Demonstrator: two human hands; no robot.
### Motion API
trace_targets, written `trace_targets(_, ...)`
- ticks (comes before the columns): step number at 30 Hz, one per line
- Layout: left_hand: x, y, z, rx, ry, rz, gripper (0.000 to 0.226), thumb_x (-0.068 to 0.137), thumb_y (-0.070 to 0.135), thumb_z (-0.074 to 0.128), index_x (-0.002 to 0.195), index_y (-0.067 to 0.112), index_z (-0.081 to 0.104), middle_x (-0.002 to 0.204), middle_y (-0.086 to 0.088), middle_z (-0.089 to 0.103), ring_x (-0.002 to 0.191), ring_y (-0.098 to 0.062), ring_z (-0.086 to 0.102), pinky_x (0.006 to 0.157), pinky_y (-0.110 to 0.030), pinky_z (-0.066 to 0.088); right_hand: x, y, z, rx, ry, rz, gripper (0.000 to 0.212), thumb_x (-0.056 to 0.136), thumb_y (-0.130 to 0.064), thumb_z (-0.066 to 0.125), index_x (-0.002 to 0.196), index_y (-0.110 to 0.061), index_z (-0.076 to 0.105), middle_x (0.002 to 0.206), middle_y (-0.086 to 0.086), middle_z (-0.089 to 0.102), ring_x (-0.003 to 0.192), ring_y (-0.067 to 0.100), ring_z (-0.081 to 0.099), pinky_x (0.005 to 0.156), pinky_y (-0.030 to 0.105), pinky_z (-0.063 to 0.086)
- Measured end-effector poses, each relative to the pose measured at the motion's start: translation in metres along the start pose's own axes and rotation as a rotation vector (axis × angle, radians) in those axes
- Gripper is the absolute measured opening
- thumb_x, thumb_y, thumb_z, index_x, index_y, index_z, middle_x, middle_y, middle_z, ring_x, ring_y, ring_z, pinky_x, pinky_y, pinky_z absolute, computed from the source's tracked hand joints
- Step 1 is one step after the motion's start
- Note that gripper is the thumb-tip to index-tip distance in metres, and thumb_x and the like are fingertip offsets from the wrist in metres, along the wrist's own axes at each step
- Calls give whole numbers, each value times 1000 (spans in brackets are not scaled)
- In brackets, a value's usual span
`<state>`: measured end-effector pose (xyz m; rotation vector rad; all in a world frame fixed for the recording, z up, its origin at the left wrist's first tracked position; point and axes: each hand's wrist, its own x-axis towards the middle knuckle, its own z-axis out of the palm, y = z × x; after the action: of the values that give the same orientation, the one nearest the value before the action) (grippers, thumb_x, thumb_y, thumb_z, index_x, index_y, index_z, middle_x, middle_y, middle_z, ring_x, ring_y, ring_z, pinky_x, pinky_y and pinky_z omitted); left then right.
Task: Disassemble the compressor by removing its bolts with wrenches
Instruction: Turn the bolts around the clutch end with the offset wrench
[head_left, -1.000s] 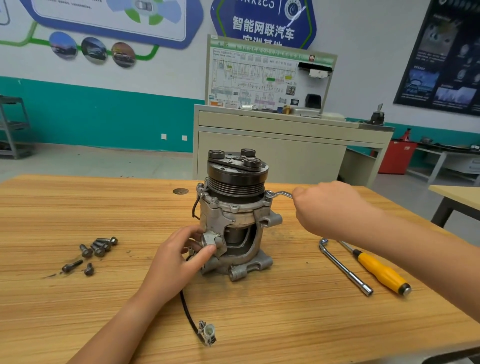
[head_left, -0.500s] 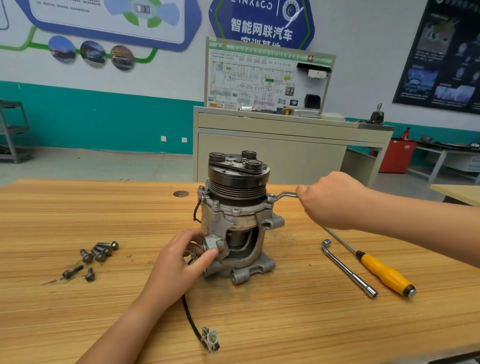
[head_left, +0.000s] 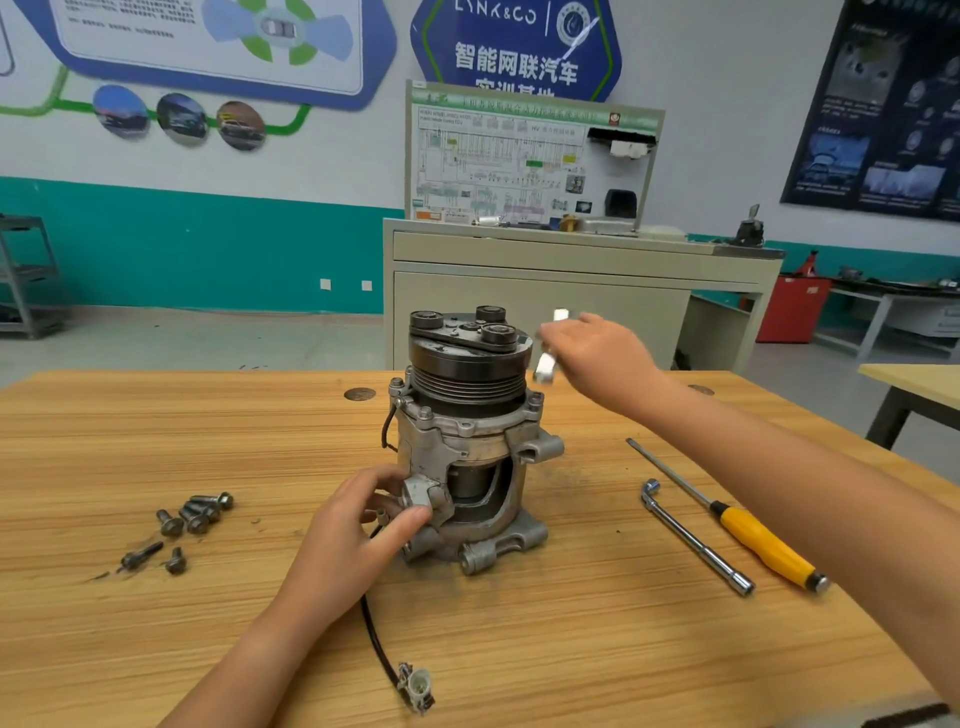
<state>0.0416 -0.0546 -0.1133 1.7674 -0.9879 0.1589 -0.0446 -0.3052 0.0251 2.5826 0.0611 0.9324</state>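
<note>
Bright, even indoor light, source not in view. Shadows soft: a faint dark patch on the table (head_left: 156, 441) at the right foot of the compressor (head_left: 467, 441), thin ones beneath the loose bolts (head_left: 195, 514). Right hand (head_left: 592, 353) blurred; the wrench (head_left: 545, 366) in it smeared into pale streaks. Left hand (head_left: 353, 530) sharp. Small glints on the socket wrench (head_left: 696, 540). Wide-angle bowing: table's far edge curves, the dark poster (head_left: 883, 104) leans at the right edge. Distant print soft.
</note>
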Motion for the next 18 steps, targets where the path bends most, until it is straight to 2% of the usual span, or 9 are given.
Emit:
trace_targets(3, -1, 0, 0, 7, -1, -9, 31, 79, 25, 71, 99, 41, 53, 99, 13, 62, 87, 5, 60, 74, -9, 44, -18, 8, -21, 141, 105, 404, 23, 98, -14, 40, 112, 0, 52, 67, 15, 59, 58, 31, 56, 51, 31, 36)
trace_targets(5, -1, 1, 0, 1, 2, -9, 31, 79, 26, 71, 99, 41, 53, 99, 13, 62, 87, 4, 60, 75, -12, 44, -33, 3, -37, 195, 126, 502, 24, 99, -18, 35, 113, -4, 48, 58, 5, 51, 50, 27, 48, 45, 29, 28)
trace_targets(6, -1, 2, -1, 3, 2, -3, 31, 79, 26, 71, 99, 42, 53, 98, 12, 62, 87, 4, 60, 75, -12, 44, -41, -2, -44, 165, 77, 508, 23, 99, -19, 34, 112, -6, 47, 55, 1, 47, 46, 23, 45, 43, 28, 25)
trace_targets(10, -1, 4, -1, 4, -1, -6, 30, 79, 29, 70, 98, 43, 53, 98, 13, 62, 88, 4, 59, 73, -8, 44, -68, -34, -61, -76, -400, 398, 17, 98, -22, 31, 108, -17, 44, 59, -5, 43, 50, 13, 41, 42, 28, 24)
trace_targets(13, -1, 6, -2, 4, 0, -5, 29, 79, 28, 70, 98, 43, 53, 99, 14, 62, 87, 5, 59, 74, -8, 44, -69, -54, -66, -136, -466, 333, 24, 96, -15, 33, 119, -18, 39, 56, -6, 38, 47, 12, 35, 41, 28, 20)
trace_targets(18, -2, 7, -2, 0, -3, -9, 30, 80, 26, 70, 99, 41, 52, 100, 14, 61, 87, 6, 59, 77, -14, 45, -48, -65, -76, -369, -522, 227, 44, 87, -3, 44, 130, -8, 32, 54, -2, 30, 43, 14, 26, 38, 26, 18)
